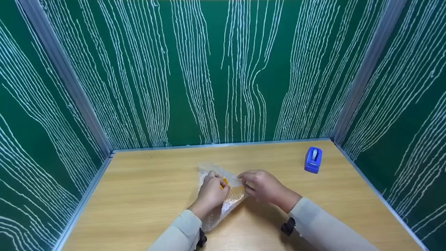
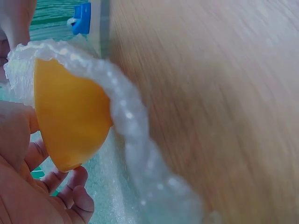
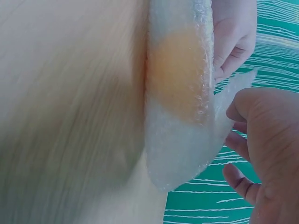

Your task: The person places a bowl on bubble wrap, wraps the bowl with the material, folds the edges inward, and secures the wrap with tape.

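A smooth orange-yellow bowl [image 2: 72, 112] stands on its side, partly covered by a sheet of clear bubble wrap [image 1: 210, 219]. My left hand [image 1: 212, 191] holds the bowl at its edge, with curled fingers touching its lower end in the left wrist view. Through the wrap, the bowl appears as a pale orange patch in the right wrist view. On the right side, my right hand [image 1: 263, 186] pinches the raised edge of the bubble wrap between thumb and fingers. Much of the bowl is hidden by the wrap and the left hand.
A blue tape dispenser [image 1: 313, 160] stands at the back right of the wooden table [image 1: 150, 188]. Green panels [image 1: 195, 69] with white wavy lines rise along the back and both sides, joined by metal posts.
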`<action>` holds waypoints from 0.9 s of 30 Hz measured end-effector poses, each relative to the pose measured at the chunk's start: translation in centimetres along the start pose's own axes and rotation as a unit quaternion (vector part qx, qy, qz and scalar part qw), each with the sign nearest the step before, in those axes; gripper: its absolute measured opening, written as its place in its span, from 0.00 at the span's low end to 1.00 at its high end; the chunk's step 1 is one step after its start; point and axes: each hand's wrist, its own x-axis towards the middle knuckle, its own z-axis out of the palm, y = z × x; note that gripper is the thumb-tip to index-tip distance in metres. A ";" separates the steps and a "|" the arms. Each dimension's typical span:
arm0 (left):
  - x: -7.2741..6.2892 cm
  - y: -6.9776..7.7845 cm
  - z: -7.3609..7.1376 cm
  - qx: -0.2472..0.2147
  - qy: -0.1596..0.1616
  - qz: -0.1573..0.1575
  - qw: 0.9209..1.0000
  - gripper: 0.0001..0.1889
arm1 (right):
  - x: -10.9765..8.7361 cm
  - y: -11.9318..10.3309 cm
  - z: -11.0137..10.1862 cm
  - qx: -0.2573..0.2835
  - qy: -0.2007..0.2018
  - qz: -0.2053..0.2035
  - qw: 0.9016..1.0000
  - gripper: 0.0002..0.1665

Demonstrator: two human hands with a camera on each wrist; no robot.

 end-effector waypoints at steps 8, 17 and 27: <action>0.0 0.0 -0.1 0.006 0.012 0.019 1.000 0.08 | -0.2 -0.3 0.2 -0.001 -0.026 -0.021 0.999 0.14; 0.1 -0.2 -0.2 -0.005 -0.004 -0.003 1.000 0.08 | -0.7 -0.1 0.2 -0.010 -0.063 -0.059 0.996 0.20; 0.3 -0.5 -0.7 -0.059 -0.037 -0.053 0.996 0.07 | -0.8 -0.1 0.2 -0.018 -0.088 -0.063 0.994 0.23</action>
